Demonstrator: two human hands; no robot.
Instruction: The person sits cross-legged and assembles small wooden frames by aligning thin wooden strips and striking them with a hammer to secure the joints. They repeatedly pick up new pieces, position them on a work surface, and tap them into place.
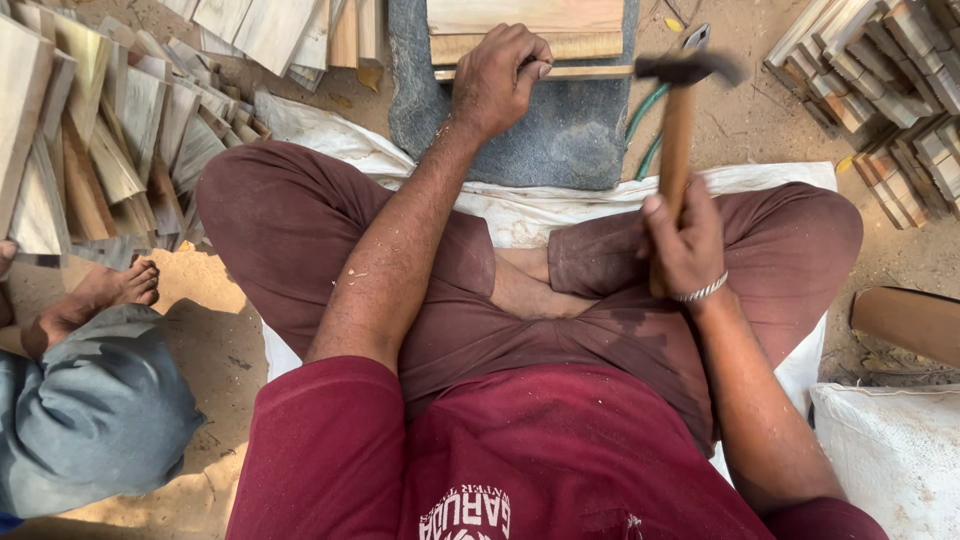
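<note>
At far left, a heap of thin pale wooden slats (pixel 110 130) lies on the sandy ground beside another person's bare foot (pixel 95 300). The left hand (pixel 500 80) is curled together, pinning flat light wooden boards (pixel 525 30) on a dark grey stone slab (pixel 560 120). The right hand (pixel 685 240) is clamped on a wooden-handled hammer (pixel 678 120), its head raised just beside the boards' right edge. Nailing seems under way, not finished. Stacked wooden blocks (pixel 880 70) wait far right.
</note>
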